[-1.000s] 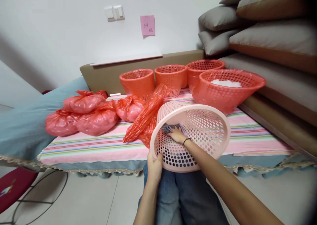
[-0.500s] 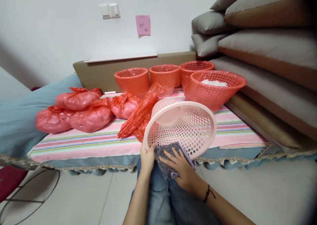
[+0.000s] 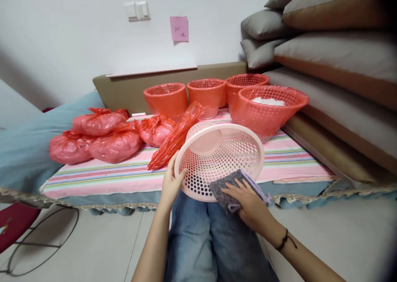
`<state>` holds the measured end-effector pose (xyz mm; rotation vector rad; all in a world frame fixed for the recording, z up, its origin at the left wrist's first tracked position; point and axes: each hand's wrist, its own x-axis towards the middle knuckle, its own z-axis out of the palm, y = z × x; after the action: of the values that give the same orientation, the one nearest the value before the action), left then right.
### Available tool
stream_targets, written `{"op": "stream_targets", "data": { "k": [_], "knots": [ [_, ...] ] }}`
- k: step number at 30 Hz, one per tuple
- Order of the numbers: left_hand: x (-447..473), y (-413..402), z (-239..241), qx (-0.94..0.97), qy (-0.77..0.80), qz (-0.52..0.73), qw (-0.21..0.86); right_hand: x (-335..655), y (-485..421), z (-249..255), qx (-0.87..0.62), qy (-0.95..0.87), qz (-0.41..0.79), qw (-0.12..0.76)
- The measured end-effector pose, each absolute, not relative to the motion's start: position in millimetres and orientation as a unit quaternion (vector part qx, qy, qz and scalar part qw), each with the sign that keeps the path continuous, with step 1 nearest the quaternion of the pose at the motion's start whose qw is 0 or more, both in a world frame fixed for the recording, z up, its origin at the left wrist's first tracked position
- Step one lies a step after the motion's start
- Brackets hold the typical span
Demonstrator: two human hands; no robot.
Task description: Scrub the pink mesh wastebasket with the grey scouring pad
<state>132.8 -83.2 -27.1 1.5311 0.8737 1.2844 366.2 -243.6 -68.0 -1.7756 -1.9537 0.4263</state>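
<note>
A pale pink plastic basket (image 3: 217, 143) lies tipped on its side above my knees, its mouth facing me. My left hand (image 3: 172, 178) grips its rim at the left, thumb on the inside and fingers behind. Over the lower right of the rim, my right hand (image 3: 248, 199) presses a grey cloth (image 3: 225, 189) with lilac edging, its fingers laid across the cloth. Just behind the basket, a crumpled red plastic bag (image 3: 175, 139) rests on the striped cover (image 3: 124, 176).
Several tied red bags (image 3: 116, 145) sit at the left. Along the back stand several baskets lined with red plastic (image 3: 206, 94); the nearest one (image 3: 268, 116) holds something white. Stacked cushions (image 3: 335, 54) rise at the right. A pink note (image 3: 179, 29) is on the wall.
My right hand has slid the cloth rightward along the lower rim. The left hand has moved up the rim's left side, and the basket has shifted slightly left.
</note>
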Motion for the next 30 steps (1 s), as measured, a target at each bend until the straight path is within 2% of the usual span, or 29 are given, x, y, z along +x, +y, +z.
{"op": "stream_targets", "data": {
  "k": [5, 8, 11, 17, 24, 30],
  "knots": [
    [142, -101, -62, 0.586, 0.372, 0.526, 0.491, 360, -171, -37, -0.545, -0.605, 0.267, 0.515],
    [147, -103, -79, 0.561, 0.39, 0.524, 0.508, 356, -107, -33, -0.541, -0.556, 0.25, 0.579],
    [149, -103, -83, 0.547, 0.394, 0.531, 0.513, 348, -52, -46, -0.605, -0.521, 0.235, 0.554],
    [141, -102, -78, 0.536, 0.367, 0.52, 0.554, 311, -8, -89, -0.612, -0.557, 0.292, 0.48],
    [134, -97, -76, 0.518, 0.339, 0.522, 0.587, 304, -15, -102, -0.586, -0.589, 0.325, 0.451],
    [138, -99, -70, 0.513, 0.322, 0.522, 0.6, 301, -76, -91, -0.502, -0.647, 0.347, 0.458]
  ]
}}
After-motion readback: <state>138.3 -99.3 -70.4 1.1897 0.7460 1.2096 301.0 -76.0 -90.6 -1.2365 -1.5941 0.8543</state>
